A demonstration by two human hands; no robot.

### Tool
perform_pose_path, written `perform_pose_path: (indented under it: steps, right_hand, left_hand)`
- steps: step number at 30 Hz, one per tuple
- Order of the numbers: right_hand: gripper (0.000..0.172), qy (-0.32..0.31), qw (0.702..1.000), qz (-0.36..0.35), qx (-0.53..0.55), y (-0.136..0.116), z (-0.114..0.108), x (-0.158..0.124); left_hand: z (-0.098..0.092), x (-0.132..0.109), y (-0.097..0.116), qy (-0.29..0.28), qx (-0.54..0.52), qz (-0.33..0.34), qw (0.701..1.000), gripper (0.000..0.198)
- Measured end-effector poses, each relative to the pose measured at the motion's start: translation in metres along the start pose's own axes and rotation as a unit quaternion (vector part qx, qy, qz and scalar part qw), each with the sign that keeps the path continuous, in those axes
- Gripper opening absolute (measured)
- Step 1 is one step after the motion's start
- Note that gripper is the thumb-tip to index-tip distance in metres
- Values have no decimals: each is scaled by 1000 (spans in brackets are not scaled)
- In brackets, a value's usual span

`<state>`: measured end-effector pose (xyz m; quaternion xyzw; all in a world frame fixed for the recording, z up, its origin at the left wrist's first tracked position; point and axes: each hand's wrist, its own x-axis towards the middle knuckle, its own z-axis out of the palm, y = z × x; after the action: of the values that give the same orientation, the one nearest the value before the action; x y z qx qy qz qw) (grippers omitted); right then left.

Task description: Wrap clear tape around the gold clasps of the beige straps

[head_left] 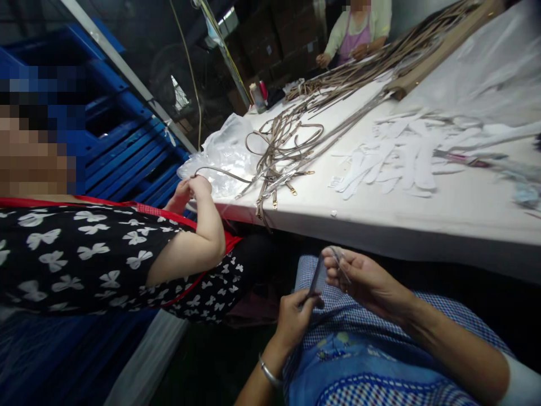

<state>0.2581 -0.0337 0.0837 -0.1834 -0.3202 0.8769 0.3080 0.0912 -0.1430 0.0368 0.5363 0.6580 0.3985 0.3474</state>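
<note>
Head view: gripping a dark strap [316, 276] in the closed left hand [296, 313], just off the near edge of the table [460, 203]. Pinching a thin, clear-looking strip [343, 266] in the right hand [363, 277], likewise off that edge; cannot tell whether touching the dark strap too. Across the table's left part, tangled brown straps [269, 185] with gold buckles [293, 192], beside a clear plastic bag [226, 144]. Over its middle, white strips [422, 163]. At its left end, a co-worker's hands [200, 186] with a strap. Along its far side, another person in a purple apron [355, 43].

Head-worn camera, facing forward and down, near table [367, 207].
</note>
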Motion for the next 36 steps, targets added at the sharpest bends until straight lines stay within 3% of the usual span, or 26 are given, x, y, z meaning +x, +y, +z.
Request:
perform_pose_path:
  steps: [4, 7, 10, 12, 14, 17, 22, 23, 25, 29, 32, 34, 36]
  right_hand:
    - [47, 46, 988, -136, -60, -29, 11, 15]
    - [41, 94, 959, -245, -103, -47, 24, 26]
    - [34, 152, 903, -352, -193, -55, 25, 36]
    - [34, 155, 857, -395, -294, -52, 14, 40]
    - [33, 85, 813, -393, -420, -44, -7, 44]
    - [32, -67, 749, -334, -568, -26, -41, 47]
    - [40, -182, 653, -335, -655, 3, -64, 41]
    - [40, -188, 652, -333, -655, 4, -63, 38]
    - [40, -158, 679, -308, -648, 4, -57, 35]
    - [39, 32, 788, -204, -580, -5, -44, 40]
    - [45, 116, 858, -157, -474, -7, -42, 50]
    - [49, 126, 879, -155, -433, -5, -43, 54]
    - [49, 118, 864, -167, -460, -1, -46, 54]
  left_hand:
    - [1, 1, 14, -3, -72, -12, 997, 23]
    - [2, 1, 24, -34, -143, -31, 989, 28]
    - [0, -3, 34, -64, -203, -54, 976, 36]
    - [-4, -6, 43, -73, -232, -62, 968, 41]
    - [-12, -9, 53, -62, -260, -66, 961, 42]
    - [-26, -11, 63, -27, -307, -79, 948, 38]
    - [-40, -7, 64, 26, -378, -129, 916, 37]
    - [-42, -5, 62, 31, -385, -137, 912, 37]
    - [-45, -4, 60, 13, -380, -140, 914, 37]
    - [-48, -7, 55, -93, -310, -126, 938, 39]
    - [-45, -13, 49, -120, -281, -137, 942, 41]
    - [-42, -16, 46, -117, -282, -146, 941, 41]
    - [-40, -18, 44, -107, -290, -152, 939, 40]
